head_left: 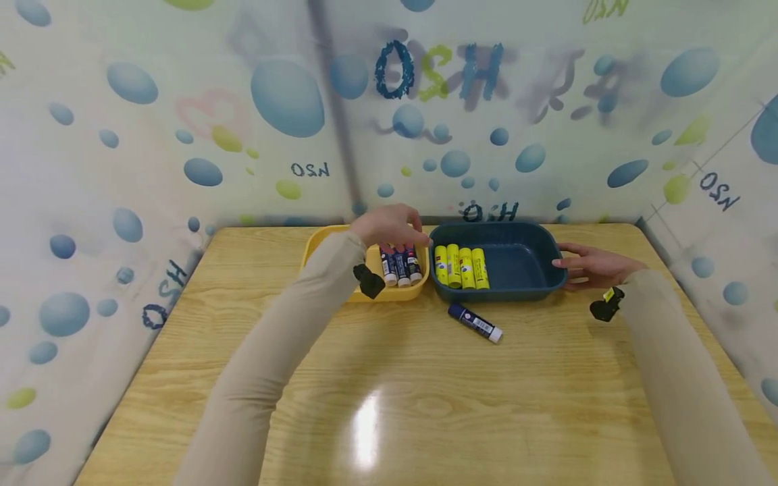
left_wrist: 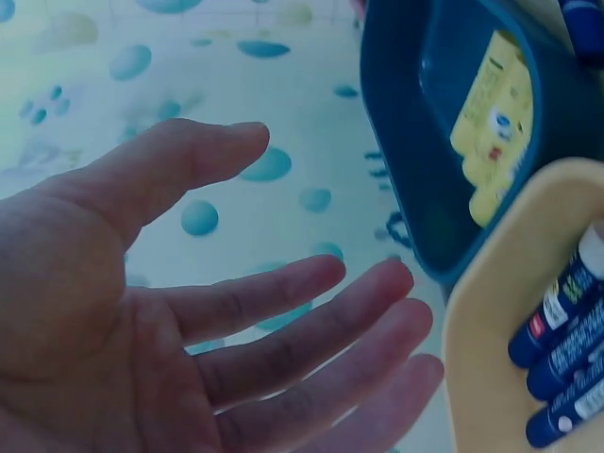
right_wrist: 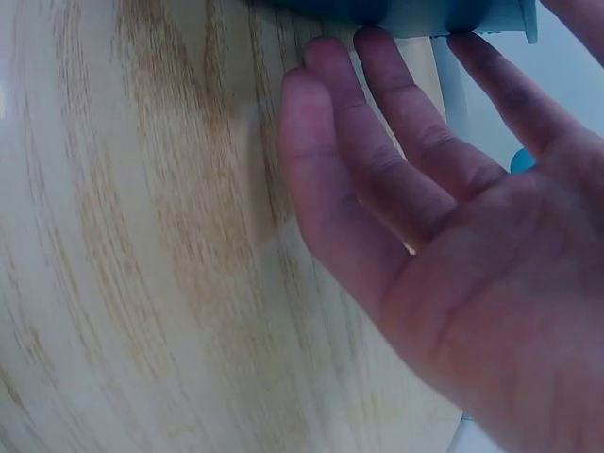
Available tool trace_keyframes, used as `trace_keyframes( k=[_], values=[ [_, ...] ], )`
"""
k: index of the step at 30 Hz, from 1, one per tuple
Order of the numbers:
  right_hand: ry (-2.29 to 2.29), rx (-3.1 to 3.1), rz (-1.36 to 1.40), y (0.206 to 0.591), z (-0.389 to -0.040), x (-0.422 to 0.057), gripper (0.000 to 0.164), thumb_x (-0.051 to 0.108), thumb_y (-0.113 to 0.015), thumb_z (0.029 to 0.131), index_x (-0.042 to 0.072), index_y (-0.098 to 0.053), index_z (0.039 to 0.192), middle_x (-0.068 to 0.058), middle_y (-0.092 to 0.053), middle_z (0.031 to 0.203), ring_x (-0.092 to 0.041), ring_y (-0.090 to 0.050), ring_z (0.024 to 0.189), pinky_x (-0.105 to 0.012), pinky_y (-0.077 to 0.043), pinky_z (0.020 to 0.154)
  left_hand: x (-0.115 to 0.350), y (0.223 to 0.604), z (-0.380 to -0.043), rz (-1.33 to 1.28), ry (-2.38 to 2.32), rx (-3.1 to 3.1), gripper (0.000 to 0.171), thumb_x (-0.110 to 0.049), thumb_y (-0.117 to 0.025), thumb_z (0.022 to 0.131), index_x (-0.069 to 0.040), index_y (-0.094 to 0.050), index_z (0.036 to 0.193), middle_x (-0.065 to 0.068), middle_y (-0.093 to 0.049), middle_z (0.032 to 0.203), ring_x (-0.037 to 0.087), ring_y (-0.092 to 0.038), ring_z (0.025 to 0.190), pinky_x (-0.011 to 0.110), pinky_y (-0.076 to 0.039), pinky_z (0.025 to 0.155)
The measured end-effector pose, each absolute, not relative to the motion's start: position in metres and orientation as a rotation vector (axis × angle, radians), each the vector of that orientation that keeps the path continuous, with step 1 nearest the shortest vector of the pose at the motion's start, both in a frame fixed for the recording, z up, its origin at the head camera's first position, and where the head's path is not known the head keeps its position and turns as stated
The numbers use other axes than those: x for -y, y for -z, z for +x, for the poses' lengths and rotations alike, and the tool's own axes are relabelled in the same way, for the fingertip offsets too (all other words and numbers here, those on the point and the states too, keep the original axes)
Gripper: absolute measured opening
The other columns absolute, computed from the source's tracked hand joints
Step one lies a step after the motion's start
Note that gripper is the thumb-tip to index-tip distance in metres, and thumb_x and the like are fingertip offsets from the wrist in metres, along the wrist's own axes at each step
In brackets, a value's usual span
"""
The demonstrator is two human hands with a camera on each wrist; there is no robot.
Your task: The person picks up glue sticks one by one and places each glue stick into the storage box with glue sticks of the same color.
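My left hand point(head_left: 389, 226) hangs over the yellow tray point(head_left: 313, 244), with the fingers spread and nothing between them in the left wrist view. Inside that tray lie dark blue glue sticks point(head_left: 401, 268) with white ends; my forearm hides part of the tray. To its right stands a dark blue tray point(head_left: 516, 260) with several yellow glue sticks point(head_left: 466, 268) lined up at its left end. At that tray's right end is my right hand point(head_left: 592, 265), its extended fingertips touching the outer wall. A single dark blue glue stick point(head_left: 475, 322) lies on the table in front of the blue tray.
Both trays stand side by side at the back of a wooden table point(head_left: 389, 378). Behind them and along the sides hangs a pale curtain point(head_left: 377, 135) with blue and green spots. A black wrist camera mount point(head_left: 368, 281) sits on the left wrist, another point(head_left: 606, 305) on the right.
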State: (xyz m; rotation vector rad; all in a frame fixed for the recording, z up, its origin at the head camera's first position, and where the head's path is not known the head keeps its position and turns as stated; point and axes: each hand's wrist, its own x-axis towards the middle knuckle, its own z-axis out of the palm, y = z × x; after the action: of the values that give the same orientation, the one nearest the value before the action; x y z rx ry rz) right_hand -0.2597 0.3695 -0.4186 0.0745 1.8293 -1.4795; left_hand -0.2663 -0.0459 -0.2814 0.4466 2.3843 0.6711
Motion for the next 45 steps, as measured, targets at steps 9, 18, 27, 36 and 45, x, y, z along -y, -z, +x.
trace_keyframes(
  k=[9,18,27,36,45],
  values=[
    [1.477,-1.823,0.085,0.417,-0.260,-0.369,0.082,0.026,-0.048,0.103,0.014,0.015,0.153,-0.018,-0.027,0.143,-0.014,-0.055,0.107,-0.040,-0.045,0.096,0.023,0.287,-0.250,0.566,-0.619,-2.383,0.033,-0.036,-0.067,0.091,-0.010,-0.059,0.109,0.013,-0.064,0.110,0.022,-0.061,0.093,0.032,-0.053,0.078],
    [1.480,-1.815,0.098,0.418,-0.260,-0.370,0.080,0.026,-0.048,0.103,0.016,0.013,0.154,-0.011,-0.039,0.134,-0.015,-0.055,0.107,-0.040,-0.045,0.095,-0.001,0.307,-0.239,0.747,-0.468,-2.289,0.038,-0.034,-0.067,0.091,-0.012,-0.058,0.120,0.005,-0.056,0.106,0.022,-0.058,0.090,0.031,-0.051,0.078],
    [1.489,-1.815,0.090,0.417,-0.257,-0.369,0.082,0.026,-0.049,0.102,0.015,0.014,0.154,-0.007,-0.045,0.127,-0.016,-0.055,0.107,-0.039,-0.046,0.093,-0.022,0.331,-0.232,1.028,-0.364,-2.116,0.041,-0.022,-0.069,0.091,-0.008,-0.058,0.128,0.005,-0.059,0.105,0.014,-0.055,0.081,0.022,-0.044,0.068],
    [1.502,-1.827,0.089,0.419,-0.256,-0.369,0.082,0.028,-0.048,0.103,0.014,0.014,0.153,-0.012,-0.039,0.132,-0.016,-0.055,0.106,-0.038,-0.046,0.093,-0.040,0.354,-0.221,1.200,-0.213,-2.093,0.045,-0.020,-0.069,0.090,-0.010,-0.056,0.132,0.008,-0.057,0.125,0.013,-0.051,0.101,0.021,-0.041,0.085],
    [1.527,-1.841,0.078,0.424,-0.256,-0.369,0.080,0.029,-0.046,0.104,0.015,0.015,0.153,-0.021,-0.026,0.146,-0.013,-0.054,0.107,-0.039,-0.044,0.096,-0.059,0.387,-0.214,1.252,-0.058,-2.131,0.042,-0.021,-0.067,0.091,-0.012,-0.056,0.130,-0.001,-0.058,0.116,0.010,-0.049,0.094,0.019,-0.040,0.080]
  ],
)
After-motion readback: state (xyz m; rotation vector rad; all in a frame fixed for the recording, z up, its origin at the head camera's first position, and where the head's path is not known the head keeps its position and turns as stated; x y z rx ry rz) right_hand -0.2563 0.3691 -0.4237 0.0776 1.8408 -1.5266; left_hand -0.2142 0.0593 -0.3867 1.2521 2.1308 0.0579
